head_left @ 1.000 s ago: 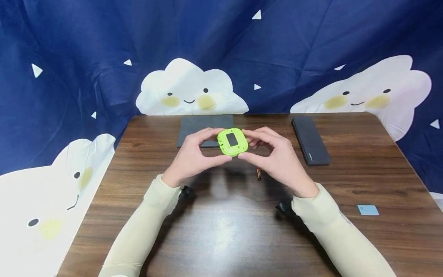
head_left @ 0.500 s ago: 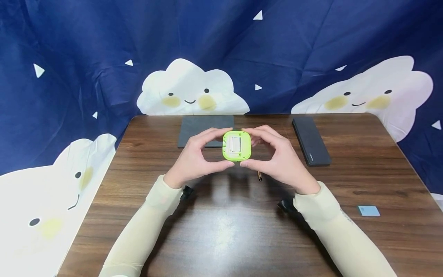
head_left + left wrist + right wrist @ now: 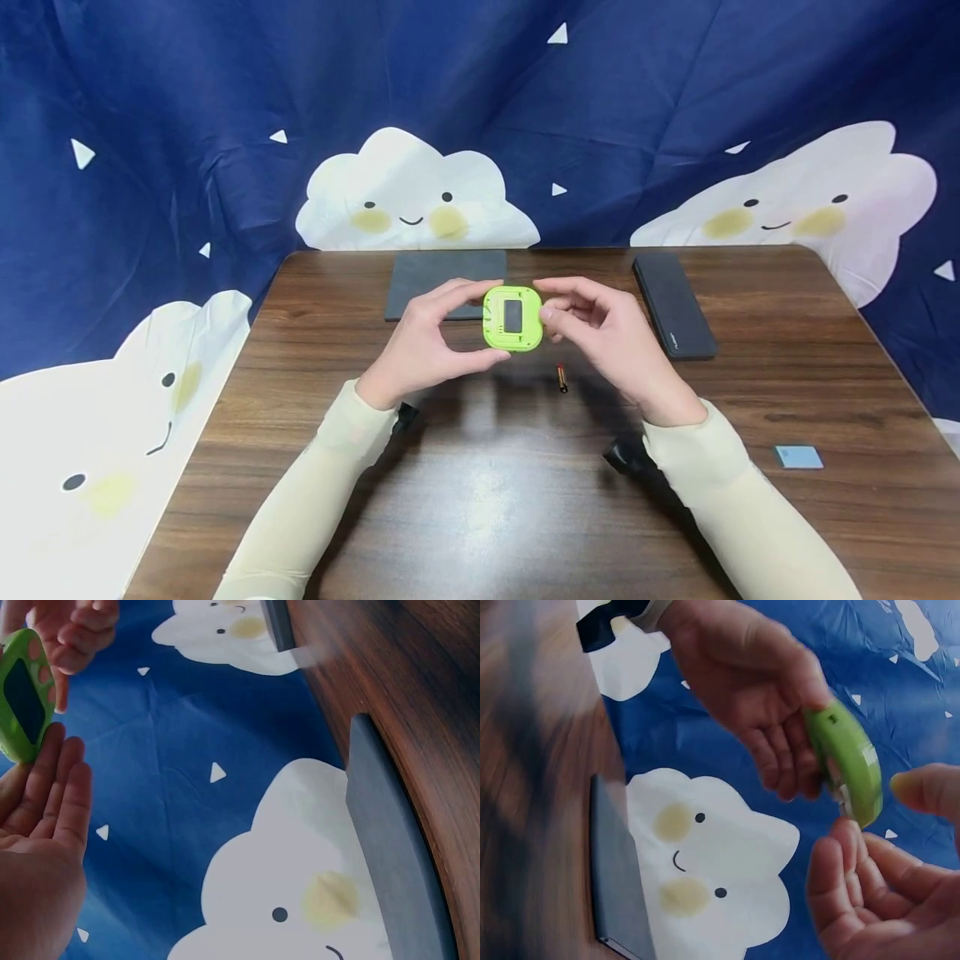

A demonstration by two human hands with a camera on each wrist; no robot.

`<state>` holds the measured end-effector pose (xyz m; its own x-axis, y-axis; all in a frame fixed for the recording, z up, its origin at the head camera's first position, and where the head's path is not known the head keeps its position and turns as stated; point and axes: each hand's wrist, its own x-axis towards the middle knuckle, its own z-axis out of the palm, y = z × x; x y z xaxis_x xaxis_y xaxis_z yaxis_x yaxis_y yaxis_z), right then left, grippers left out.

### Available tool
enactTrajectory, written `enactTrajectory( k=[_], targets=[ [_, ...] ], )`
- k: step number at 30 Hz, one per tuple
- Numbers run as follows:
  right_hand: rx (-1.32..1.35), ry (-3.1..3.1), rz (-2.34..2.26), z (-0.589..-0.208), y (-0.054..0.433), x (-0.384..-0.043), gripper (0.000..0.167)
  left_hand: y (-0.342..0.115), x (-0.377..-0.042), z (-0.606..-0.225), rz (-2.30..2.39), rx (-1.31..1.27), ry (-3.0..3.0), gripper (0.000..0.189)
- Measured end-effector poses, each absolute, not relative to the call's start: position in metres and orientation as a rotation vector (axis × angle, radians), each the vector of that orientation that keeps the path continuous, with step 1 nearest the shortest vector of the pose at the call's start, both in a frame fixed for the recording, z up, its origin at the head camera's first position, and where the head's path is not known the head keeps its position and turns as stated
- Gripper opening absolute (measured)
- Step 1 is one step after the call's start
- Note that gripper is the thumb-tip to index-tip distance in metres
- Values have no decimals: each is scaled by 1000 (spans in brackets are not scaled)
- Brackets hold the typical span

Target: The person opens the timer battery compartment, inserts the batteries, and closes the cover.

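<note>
The table [image 3: 480, 533] had a dark brown wood-grain top with rounded far corners and a pale glare on its near middle. A flat dark-grey slab [image 3: 448, 271], partly hidden, lay along the far edge, left of centre; a long black case [image 3: 673, 304] slanted at the far right. A small battery [image 3: 562, 378] lay near the middle, a light-blue pad [image 3: 798, 457] towards the right side.
</note>
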<state>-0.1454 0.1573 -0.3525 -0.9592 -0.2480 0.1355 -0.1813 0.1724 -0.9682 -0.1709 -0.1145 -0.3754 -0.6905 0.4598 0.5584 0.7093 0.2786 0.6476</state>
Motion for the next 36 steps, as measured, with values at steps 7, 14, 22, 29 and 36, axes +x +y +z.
enactTrajectory(
  k=[7, 14, 22, 29, 36],
  targets=[
    [-375, 2407, -1874, -351, 154, -142, 35, -112, -169, -378, -1324, -1081, -2308, 82],
    [-337, 2455, -1889, -353, 151, -143, 34, -110, -167, -378, -1263, -1073, -2334, 90],
    [-351, 2519, -1868, -352, 150, -140, 32, -107, -165, -377, -1219, -1053, -2326, 89],
    [-371, 2500, -1890, -352, 151, -141, 32, -105, -164, -377, -1197, -1056, -2313, 88],
    [-358, 2452, -1900, -353, 153, -143, 31, -104, -165, -380, -1202, -1062, -2315, 88]
  ],
)
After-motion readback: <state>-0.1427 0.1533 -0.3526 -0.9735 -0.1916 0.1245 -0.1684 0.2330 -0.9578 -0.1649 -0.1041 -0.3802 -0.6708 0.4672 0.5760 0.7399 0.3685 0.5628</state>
